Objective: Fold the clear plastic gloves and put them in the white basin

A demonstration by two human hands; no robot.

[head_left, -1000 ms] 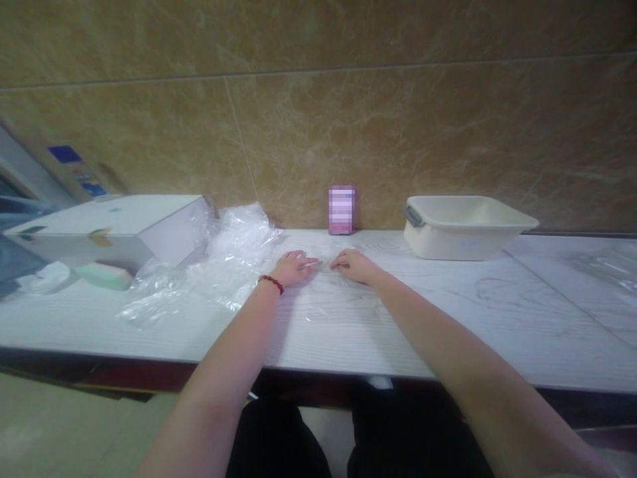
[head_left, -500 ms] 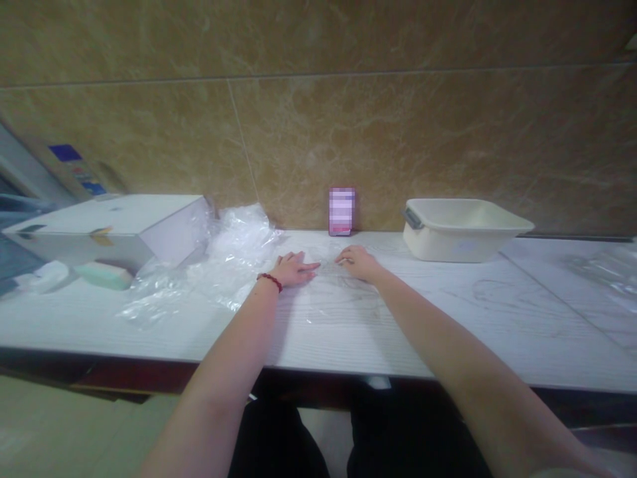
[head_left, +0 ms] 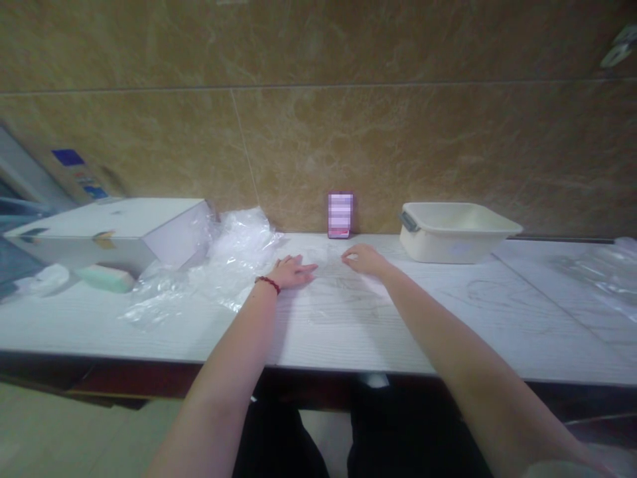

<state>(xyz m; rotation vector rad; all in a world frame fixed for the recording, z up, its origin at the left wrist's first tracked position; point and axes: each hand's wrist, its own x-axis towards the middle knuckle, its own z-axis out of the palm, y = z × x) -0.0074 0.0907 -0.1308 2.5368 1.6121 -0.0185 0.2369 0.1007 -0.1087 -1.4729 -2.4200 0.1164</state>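
A thin, see-through plastic bag point(head_left: 328, 307) lies flat on the white wood-grain table, its outline faint. My left hand point(head_left: 293, 271), with a dark red bead bracelet at the wrist, rests on its left part with fingers spread. On the other side, my right hand point(head_left: 365, 257) has thumb and fingertips pinched together at the bag's upper right. The exact edge between those fingers is hard to see. A heap of crumpled clear plastic bags point(head_left: 239, 249) lies left of my left hand.
A phone point(head_left: 340, 216) leans upright against the tiled wall. The cream plastic tub point(head_left: 458, 232) with a grey handle stands back right. At left are a white box point(head_left: 109, 219) and a pale green block point(head_left: 107, 277). More clear plastic point(head_left: 604, 265) lies far right.
My right hand has shifted slightly right, its fingers drawn closer together. My left hand stays almost in place. The view has tipped up a little.
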